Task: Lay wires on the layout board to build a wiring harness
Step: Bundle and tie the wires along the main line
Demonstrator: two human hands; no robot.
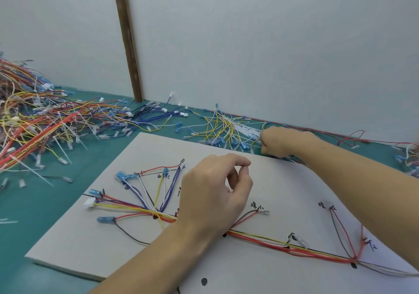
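Note:
The pale layout board (260, 180) lies on the green table, with handwritten marks and black pegs. A harness of red, yellow, black, purple and white wires (272, 241) runs across it, fanning out at the left to blue terminals (123, 177). My left hand (215, 194) hovers over the middle of the board, fingers loosely curled, thumb and forefinger tips close, with nothing seen in them. My right hand (281, 142) reaches past the board's far edge into a loose bundle of white and yellow wires (229, 128), fingers curled round some white wires at its right end.
A big tangle of finished harnesses (45, 121) with cable ties fills the table's left. Blue and black wires with white plugs (154, 112) lie along the back wall. Red wires (353, 135) trail at the right. A brown post (127, 37) stands against the wall.

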